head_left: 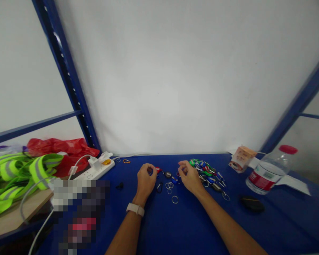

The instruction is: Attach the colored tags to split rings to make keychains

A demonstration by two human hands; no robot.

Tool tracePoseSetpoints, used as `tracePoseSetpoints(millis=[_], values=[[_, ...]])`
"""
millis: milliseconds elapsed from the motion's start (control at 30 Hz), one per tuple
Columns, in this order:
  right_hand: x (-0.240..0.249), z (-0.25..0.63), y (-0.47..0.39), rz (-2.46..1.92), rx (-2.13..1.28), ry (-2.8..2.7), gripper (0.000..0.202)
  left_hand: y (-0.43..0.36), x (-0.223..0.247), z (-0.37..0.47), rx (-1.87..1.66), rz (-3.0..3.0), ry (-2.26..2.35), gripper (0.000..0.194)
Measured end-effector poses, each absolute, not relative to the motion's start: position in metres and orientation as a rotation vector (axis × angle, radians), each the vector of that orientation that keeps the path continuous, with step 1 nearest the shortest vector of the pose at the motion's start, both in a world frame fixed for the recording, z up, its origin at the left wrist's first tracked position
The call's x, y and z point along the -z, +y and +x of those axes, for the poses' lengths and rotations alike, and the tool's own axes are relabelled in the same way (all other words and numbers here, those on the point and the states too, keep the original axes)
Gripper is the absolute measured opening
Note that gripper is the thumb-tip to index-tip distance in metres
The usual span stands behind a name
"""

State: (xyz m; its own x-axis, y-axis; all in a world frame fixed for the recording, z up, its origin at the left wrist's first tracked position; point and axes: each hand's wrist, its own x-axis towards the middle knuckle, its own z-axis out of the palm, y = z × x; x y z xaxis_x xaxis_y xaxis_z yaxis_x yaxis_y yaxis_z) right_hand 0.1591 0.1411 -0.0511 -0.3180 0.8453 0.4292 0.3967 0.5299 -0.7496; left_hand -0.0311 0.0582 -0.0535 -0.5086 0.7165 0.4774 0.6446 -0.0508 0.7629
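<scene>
My left hand [147, 179], with a pale band on its wrist, is curled over the blue table, its fingertips pinched beside a small red piece [157, 170]. To its right, my right hand [188, 176] has thumb and fingers bent close together; anything between them is too small to make out. Between the hands are a dark round piece [168, 174], a blue piece [174, 180] and several metal rings [169, 185]. A black carabiner [159, 187] lies beside my left hand, and a single ring [174, 199] is nearer the front. Coloured carabiners [207, 170] are heaped right of my right hand.
A bottle with a red cap [267, 171], an orange box [242, 159] and a black pouch [252, 204] stand or lie at the right. A white power strip [93, 174], red plastic [66, 152] and yellow-green reflective straps [18, 175] are at the left. A white wall rises behind.
</scene>
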Motion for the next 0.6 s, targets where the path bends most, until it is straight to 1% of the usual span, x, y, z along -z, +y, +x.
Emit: tracePoseSetpoints(millis=[367, 600], values=[[0.0465, 0.1648, 0.1459, -1.034, -0.639, -1.899, 0.025, 0.0584, 0.0548, -0.0313, -1.673, 1.461, 2.116, 0.013], [0.0468, 0.1643, 0.1454, -1.018, -0.606, -1.915, 0.025, 0.0563, 0.0482, -0.038, -1.764, 1.157, 2.2, 0.015]])
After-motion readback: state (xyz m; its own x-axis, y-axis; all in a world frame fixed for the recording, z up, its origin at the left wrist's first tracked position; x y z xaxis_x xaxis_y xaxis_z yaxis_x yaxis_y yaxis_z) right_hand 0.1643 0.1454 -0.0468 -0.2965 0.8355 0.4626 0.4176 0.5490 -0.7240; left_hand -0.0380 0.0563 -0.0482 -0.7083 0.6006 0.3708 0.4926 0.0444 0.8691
